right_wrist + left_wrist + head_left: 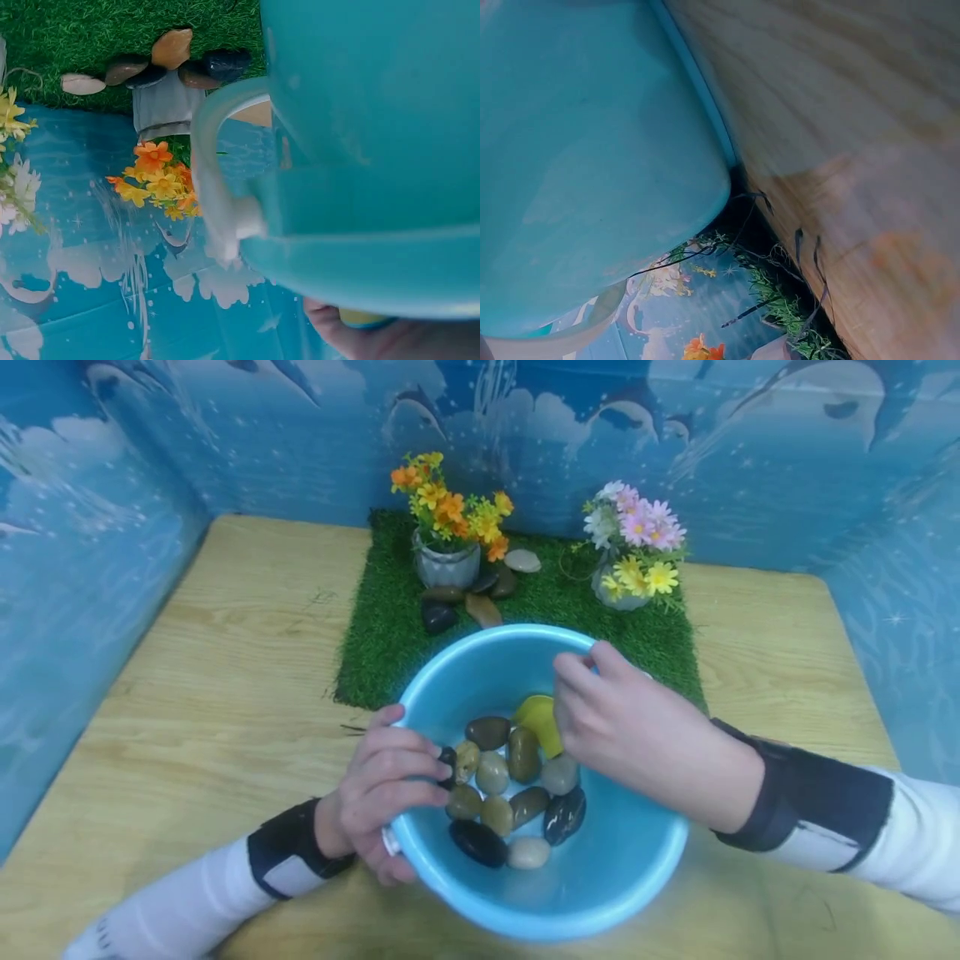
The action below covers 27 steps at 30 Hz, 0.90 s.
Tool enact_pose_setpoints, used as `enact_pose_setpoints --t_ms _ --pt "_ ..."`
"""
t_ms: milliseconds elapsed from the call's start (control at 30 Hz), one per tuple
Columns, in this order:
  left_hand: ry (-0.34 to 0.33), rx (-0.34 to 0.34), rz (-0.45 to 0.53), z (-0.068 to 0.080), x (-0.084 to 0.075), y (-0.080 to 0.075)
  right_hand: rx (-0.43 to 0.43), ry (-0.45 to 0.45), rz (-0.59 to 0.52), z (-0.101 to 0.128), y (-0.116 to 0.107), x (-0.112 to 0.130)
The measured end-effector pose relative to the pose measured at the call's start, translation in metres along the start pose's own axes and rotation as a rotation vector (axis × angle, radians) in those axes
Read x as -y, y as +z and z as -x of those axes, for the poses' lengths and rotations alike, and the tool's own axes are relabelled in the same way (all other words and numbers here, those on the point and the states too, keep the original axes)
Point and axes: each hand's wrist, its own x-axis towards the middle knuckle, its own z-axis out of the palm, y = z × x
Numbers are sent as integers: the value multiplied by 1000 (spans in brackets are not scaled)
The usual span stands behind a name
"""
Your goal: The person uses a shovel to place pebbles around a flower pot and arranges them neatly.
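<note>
A light blue bucket (600, 877) stands at the front middle of the wooden table, with several smooth pebbles (495, 772) in its bottom. My left hand (408, 777) grips its left rim, fingers curled over into the inside by a dark pebble. My right hand (600, 702) reaches in from the right, fingers curled near the far rim. A yellow object (542, 720) lies under this hand, which seems to hold it. In the right wrist view the yellow object (360, 318) shows beside my hand, under the bucket (375, 112) and its white handle (214, 187). The bucket wall (592, 150) fills the left wrist view.
A green grass mat (375, 635) lies behind the bucket. On it stand a grey pot of orange flowers (447, 564) ringed by several pebbles (483, 608) and a pot of pink and yellow flowers (626, 585). Blue patterned walls close in the table (225, 635) on three sides.
</note>
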Motion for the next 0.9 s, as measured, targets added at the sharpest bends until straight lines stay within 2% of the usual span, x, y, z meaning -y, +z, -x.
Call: enact_pose_setpoints --t_ms 167,400,467,600,700,767,900 --pt "14 -6 -5 -10 1 4 -20 22 -32 1 3 -2" --pt "4 24 6 -17 2 4 -51 30 -105 3 8 -2" --pt "13 22 9 -19 3 4 -80 22 -190 3 9 -2" --pt "22 19 8 -22 4 3 -152 0 -480 0 13 -4" --pt "28 22 4 -24 5 2 -182 -6 -654 -2 17 -6" --pt "29 27 3 -24 5 2 -188 -5 -718 -1 18 -9" --pt "22 37 6 -23 4 2 -180 -16 -774 2 19 -14"
